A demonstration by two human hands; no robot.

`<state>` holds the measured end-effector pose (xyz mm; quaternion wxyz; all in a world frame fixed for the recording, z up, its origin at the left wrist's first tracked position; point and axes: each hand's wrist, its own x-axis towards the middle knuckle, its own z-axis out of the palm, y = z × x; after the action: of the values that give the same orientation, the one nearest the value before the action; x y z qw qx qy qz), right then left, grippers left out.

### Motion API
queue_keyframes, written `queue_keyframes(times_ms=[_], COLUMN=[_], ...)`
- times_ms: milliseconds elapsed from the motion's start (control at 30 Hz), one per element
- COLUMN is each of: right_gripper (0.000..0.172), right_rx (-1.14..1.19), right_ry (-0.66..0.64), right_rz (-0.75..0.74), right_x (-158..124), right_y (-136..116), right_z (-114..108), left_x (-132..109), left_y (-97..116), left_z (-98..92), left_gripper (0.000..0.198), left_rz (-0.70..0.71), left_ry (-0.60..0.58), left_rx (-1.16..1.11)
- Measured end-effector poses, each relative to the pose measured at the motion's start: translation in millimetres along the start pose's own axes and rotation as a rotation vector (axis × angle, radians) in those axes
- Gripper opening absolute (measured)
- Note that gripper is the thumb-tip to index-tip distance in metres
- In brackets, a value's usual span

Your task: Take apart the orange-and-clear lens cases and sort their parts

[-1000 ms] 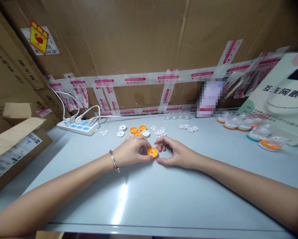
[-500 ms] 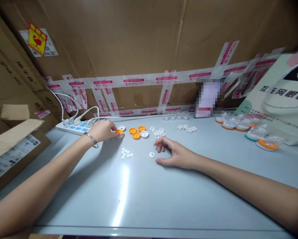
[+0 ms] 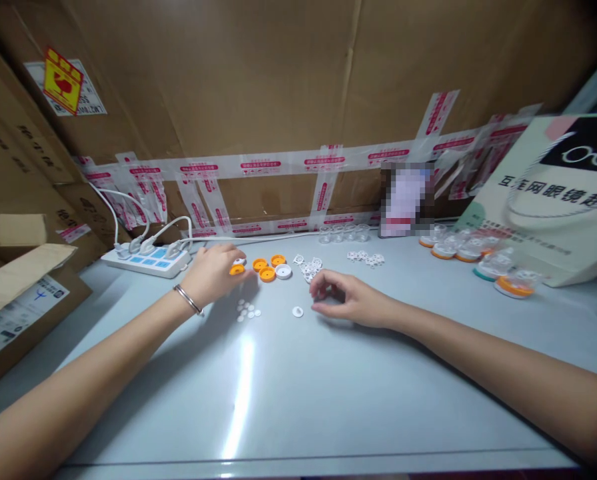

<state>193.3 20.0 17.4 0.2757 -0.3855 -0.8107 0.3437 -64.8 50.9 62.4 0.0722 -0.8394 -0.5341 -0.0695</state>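
Observation:
My left hand (image 3: 214, 275) is over the table with thumb and fingers apart. Just at its fingertips lies an orange ring-shaped cap (image 3: 236, 270), with a white cap partly hidden behind it. My right hand (image 3: 346, 297) rests on its side, fingers curled and the thumb apart, holding nothing. Left of its thumb sits a small white disc (image 3: 297, 311) with a raised centre. Several orange caps (image 3: 267, 274) and a white cap (image 3: 283, 271) are grouped between the hands. Several tiny white discs (image 3: 248, 311) lie nearer to me, below the left hand.
White lattice-like pieces (image 3: 311, 269) and small white parts (image 3: 366, 258) lie behind my right hand. Clear domes (image 3: 343, 233) line the back. Dome-topped pieces (image 3: 514, 287) stand right, before a paper bag (image 3: 543, 200). A power strip (image 3: 146, 261) and open carton (image 3: 23, 307) are left; a phone (image 3: 405, 200) leans behind.
My left hand's fingers have spread from their pinch on the orange cap, which stays beside the white one. My right thumb has moved nearer its fingers. The view has shifted slightly.

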Motion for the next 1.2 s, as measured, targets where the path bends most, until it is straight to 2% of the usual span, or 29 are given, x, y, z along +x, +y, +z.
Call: queue_keyframes(times_ms=[100, 167, 233, 267, 333, 400, 467, 567, 667, 800, 1000, 1200], right_gripper=[0.017, 0.016, 0.015, 0.014, 0.018, 0.027, 0.034, 0.037, 0.036, 0.035, 0.024, 0.022], right_rx=[-0.104, -0.206, -0.461, -0.611, -0.849, -0.944, -0.948, -0.918, -0.876, -0.82, -0.889, -0.903], right_ry=[0.154, 0.309, 0.516, 0.564, 0.507, 0.421, 0.327, 0.244, 0.256, 0.232, 0.165, 0.13], right_rz=[0.097, 0.258, 0.448, 0.546, 0.699, 0.832, 0.922, 0.949, 0.914, 0.953, 0.894, 0.896], right_x=[2.1, -2.3, -11.8, -17.6, -28.7, -36.8, -41.3, -43.9, -45.1, -44.8, -42.2, -38.7], right_y=[6.9, 17.9, 33.0, 41.5, 58.4, 73.6, 85.6, 96.2, 98.5, 96.3, 94.5, 87.5], right_z=[-44.8, -84.7, -123.7, -140.3, -165.1, -178.4, -183.4, -183.7, -181.6, -177.8, -174.9, -166.9], left_x=[-11.1, -20.1, -28.0, -30.9, -33.8, -32.8, -29.7, -25.3, -23.9, -24.0, -22.6, -23.6], left_y=[26.2, 42.7, 55.7, 60.4, 66.2, 67.9, 66.9, 64.3, 63.5, 65.0, 67.4, 68.0], left_z=[3.8, 8.9, 14.2, 16.6, 20.7, 23.8, 26.1, 28.1, 29.4, 31.0, 30.6, 31.9], left_gripper=[0.031, 0.033, 0.037, 0.038, 0.039, 0.035, 0.029, 0.026, 0.024, 0.018, 0.017, 0.018], left_rz=[0.293, 0.476, 0.573, 0.596, 0.598, 0.571, 0.524, 0.453, 0.422, 0.418, 0.43, 0.432], left_ry=[0.065, 0.073, 0.055, 0.038, 0.005, -0.018, -0.036, -0.05, -0.048, -0.049, -0.055, -0.059], left_rx=[-0.17, -0.246, -0.286, -0.302, -0.341, -0.391, -0.44, -0.481, -0.489, -0.485, -0.494, -0.531])
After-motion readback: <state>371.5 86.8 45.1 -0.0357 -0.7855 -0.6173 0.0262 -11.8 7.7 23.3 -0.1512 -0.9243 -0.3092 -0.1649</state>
